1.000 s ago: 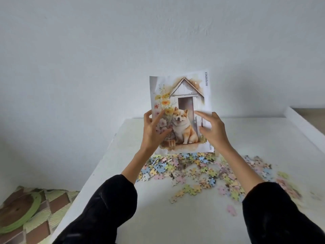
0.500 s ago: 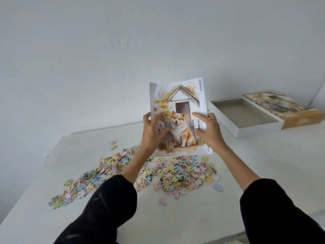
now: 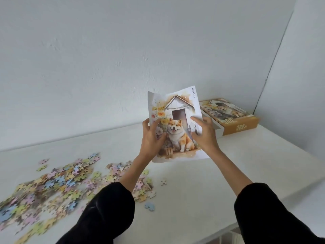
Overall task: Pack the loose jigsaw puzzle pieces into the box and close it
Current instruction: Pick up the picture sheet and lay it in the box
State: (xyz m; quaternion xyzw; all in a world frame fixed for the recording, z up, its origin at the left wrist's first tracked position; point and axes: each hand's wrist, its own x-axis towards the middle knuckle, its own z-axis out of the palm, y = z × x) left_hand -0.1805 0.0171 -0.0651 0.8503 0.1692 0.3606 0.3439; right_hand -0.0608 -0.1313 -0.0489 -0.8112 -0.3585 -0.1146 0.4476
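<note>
Nearest me, two black sleeves come in from six o'clock, the left sleeve at about seven and the right sleeve at about five. The white tabletop runs under them. On it, from eight to nine o'clock of my view, lies the spread of loose pastel cardboard jigsaw pieces, flat and overlapping in places. My left forearm crosses over its right edge. A single pale blue piece and a single cream piece lie a little apart from the heap, toward its three o'clock side.

Further out, near the middle of the view, both hands hold up a printed paper reference sheet showing a dog by a white kennel. The sheet is upright, its top left corner curling. My left hand grips its left edge, thumb on the front. My right hand holds the right edge, thumb laid across the print.

Beyond the right hand, at about two o'clock, the white cardboard box tray peeks out, mostly hidden. Just beside it sits the tan box lid with the same dog picture, face up, near the corner of the pale walls.
</note>
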